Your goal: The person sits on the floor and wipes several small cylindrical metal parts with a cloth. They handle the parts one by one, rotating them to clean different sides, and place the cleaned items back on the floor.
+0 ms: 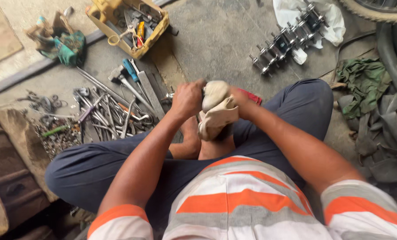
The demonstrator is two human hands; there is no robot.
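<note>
Beige cloth [217, 111], soft and crumpled, sits at the centre of the frame, bunched between both hands above the person's crossed legs. The left hand [187, 98] is curled into a fist around something dark that pokes out toward the cloth; the view is too tight to say what it is, possibly a small metal part. The right hand [239, 103] is closed over the cloth from the other side, pressing it against that part, with a loose tail of fabric hanging down toward the bare feet. The risk I see is slippage: a small part rubbed hard inside loose fabric could pop free and drop among the scattered wrenches [112, 113] on the concrete floor [216, 40] left of centre, where it would be hard to find. The hanging tail could also snag. In the upper left of the frame a yellow toolbox [129, 24] stands open, holding pliers, a yellow-handled tool and other small hand tools jumbled together. Further upper right, a row of dark metal shafts [287, 38] lies on a white cloth [329, 15], well apart from the hands.
</note>
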